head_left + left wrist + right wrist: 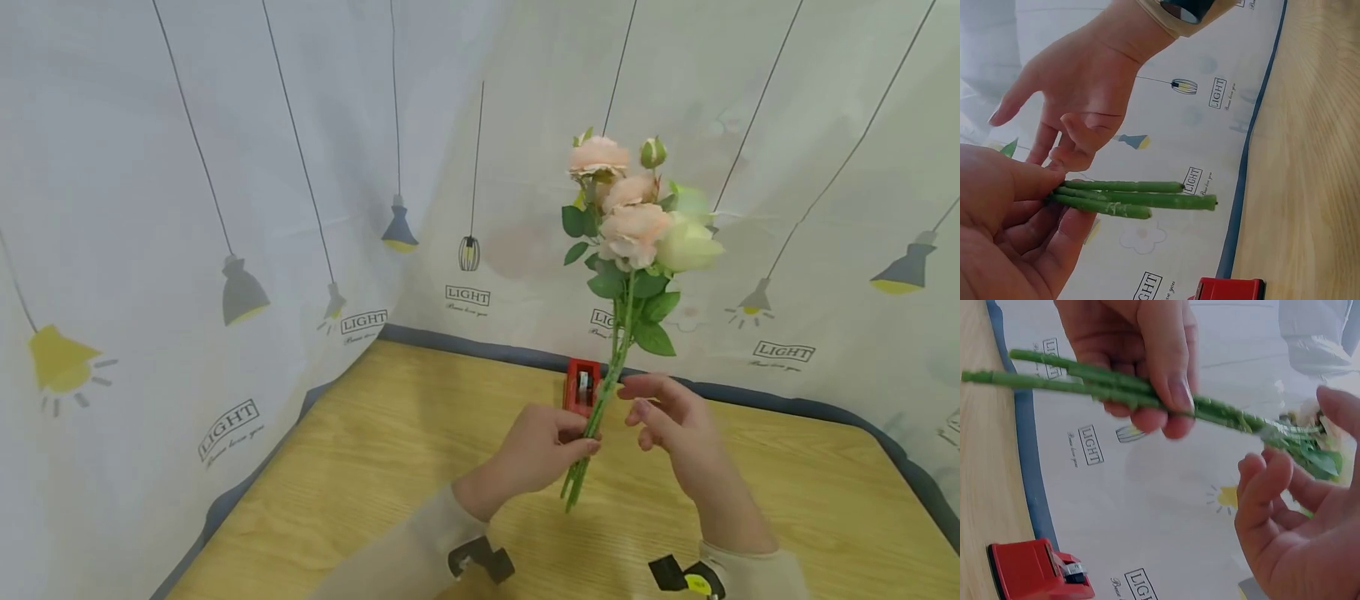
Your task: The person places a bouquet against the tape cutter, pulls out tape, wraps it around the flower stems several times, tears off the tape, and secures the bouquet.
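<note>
My left hand (pixel 536 450) pinches the green stems (pixel 617 333) of an upright, slightly tilted flower bunch above the table. Their cut ends (pixel 1179 200) poke out below the thumb in the left wrist view. Pale pink flowers (pixel 633 233), whitish-green flowers (pixel 686 242) and a bud (pixel 653 152) top the bunch. Just right of the stems, my right hand (pixel 678 425) has loosely bent fingers and grips nothing visible. A glossy, clear-looking patch (pixel 1267 432) shows on the stems near it. Behind the stems stands a red tape dispenser (pixel 573 387), partly hidden.
The wood-grain table (pixel 360 467) ends at a dark blue border (pixel 465 343). Beyond it hangs a pale cloth backdrop (pixel 525 167) printed with lamps and the word LIGHT. Dark devices (pixel 480 560) are strapped to both wrists.
</note>
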Available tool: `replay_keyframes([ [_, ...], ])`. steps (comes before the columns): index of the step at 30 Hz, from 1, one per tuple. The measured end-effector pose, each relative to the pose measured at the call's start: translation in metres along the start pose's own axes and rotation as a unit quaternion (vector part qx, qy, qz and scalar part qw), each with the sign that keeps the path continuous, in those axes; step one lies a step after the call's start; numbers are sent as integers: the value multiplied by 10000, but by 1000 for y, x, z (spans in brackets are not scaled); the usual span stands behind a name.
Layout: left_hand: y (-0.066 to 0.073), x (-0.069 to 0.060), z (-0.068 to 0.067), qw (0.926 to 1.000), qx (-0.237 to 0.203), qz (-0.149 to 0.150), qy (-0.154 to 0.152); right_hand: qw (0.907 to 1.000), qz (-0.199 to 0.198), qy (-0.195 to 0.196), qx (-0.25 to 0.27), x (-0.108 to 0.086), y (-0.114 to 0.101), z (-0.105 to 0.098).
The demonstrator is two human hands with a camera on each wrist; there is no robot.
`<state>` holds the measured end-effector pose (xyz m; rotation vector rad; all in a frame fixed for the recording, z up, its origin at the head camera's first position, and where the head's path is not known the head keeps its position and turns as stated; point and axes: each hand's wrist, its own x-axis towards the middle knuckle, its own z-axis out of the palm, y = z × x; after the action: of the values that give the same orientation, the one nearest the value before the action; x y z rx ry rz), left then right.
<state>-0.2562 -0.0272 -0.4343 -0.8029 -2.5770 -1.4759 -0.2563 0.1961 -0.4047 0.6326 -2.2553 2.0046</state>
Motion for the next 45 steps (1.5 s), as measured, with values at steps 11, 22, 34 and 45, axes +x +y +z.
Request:
replay_keyframes([
  [11, 4, -3, 3, 9987, 432, 74, 258, 9748, 150, 1260, -1834, -5, -19, 34],
  [22, 7, -1, -1, 9992, 166, 218, 293, 9780, -29, 771, -1938, -8, -23, 31],
  [34, 11, -3, -2, 9991, 102, 267, 315, 9968, 100, 718, -325, -8, -21, 30],
  [45, 10, -4, -3, 9992, -70, 247, 293, 9956, -107, 903, 237, -8, -19, 14],
])
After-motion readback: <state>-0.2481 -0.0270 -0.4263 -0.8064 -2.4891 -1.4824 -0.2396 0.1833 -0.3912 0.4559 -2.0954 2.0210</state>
